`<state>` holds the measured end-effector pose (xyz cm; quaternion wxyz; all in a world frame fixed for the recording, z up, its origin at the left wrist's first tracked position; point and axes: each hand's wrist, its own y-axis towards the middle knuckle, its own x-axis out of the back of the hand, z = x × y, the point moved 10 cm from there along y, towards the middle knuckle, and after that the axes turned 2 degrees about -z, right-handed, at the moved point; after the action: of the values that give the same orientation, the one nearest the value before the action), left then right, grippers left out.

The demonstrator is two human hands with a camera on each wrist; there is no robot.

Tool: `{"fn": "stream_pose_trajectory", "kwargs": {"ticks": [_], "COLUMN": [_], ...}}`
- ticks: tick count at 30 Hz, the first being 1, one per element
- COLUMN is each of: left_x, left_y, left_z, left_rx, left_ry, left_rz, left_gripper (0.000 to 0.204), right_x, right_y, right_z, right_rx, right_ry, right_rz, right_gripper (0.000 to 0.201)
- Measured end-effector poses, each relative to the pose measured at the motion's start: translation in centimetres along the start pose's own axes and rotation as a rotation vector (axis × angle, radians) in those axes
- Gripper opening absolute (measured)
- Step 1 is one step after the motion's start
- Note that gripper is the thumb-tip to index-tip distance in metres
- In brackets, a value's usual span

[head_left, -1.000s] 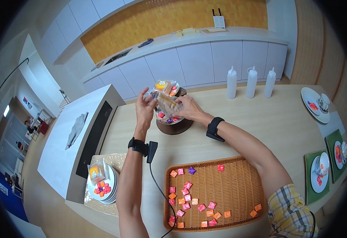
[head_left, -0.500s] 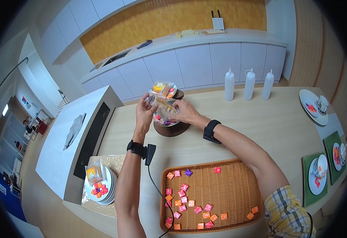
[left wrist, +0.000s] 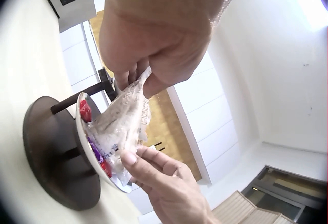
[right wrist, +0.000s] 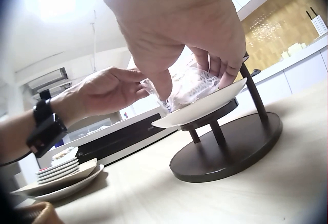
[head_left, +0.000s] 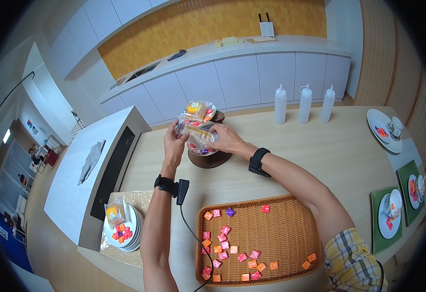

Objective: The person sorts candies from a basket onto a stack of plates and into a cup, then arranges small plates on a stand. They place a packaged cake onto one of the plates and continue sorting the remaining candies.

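Note:
A clear plastic packet with a yellow snack cake [head_left: 198, 136] inside is held tilted low over a white plate [right wrist: 205, 109]. My left hand [head_left: 174, 145] pinches one end of the wrapper. At the opposite side, my right hand [head_left: 230, 139] grips the packet between thumb and fingers. Wrapped red and purple candies [left wrist: 97, 154] lie on the plate beside the packet. The plate rests on a tier of a dark round stand [right wrist: 230, 154]. Behind, a second packaged cake [head_left: 195, 109] sits with candies on the higher plate.
A wicker tray [head_left: 290, 233] with scattered pink, orange and purple candies lies nearest me. Stacked plates [head_left: 137, 228] bearing a packaged cake and candies stand left. Several place settings with a white plate [head_left: 385, 226] line the right; white squeeze bottles [head_left: 305, 104] stand at the back.
The packet has gone from more upright to a flatter tilt, lower over the plate. Both hands keep hold of it, and the left has come down slightly. The head view has shifted a little.

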<state>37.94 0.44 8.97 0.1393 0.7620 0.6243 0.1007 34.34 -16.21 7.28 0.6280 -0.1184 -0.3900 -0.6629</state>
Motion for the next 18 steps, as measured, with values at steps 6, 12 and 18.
{"fn": "stream_pose_trajectory", "kwargs": {"ticks": [6, 12, 18], "left_x": [0.6, 0.9, 1.6], "left_y": [-0.1, -0.1, -0.3], "left_z": [0.7, 1.3, 1.8], "left_rx": [0.021, 0.025, 0.058], "left_ry": [-0.007, -0.022, 0.029], "left_rz": [-0.018, -0.007, -0.019], "left_gripper": [0.057, 0.055, 0.053], "right_x": [0.0, 0.0, 0.0], "right_y": [-0.2, -0.1, -0.2], "right_z": [0.1, 0.3, 0.6], "right_rx": [-0.011, 0.017, 0.017], "right_ry": [-0.004, -0.032, -0.022], "right_rz": [-0.009, -0.043, -0.052], "right_gripper": [0.065, 0.067, 0.065]}}
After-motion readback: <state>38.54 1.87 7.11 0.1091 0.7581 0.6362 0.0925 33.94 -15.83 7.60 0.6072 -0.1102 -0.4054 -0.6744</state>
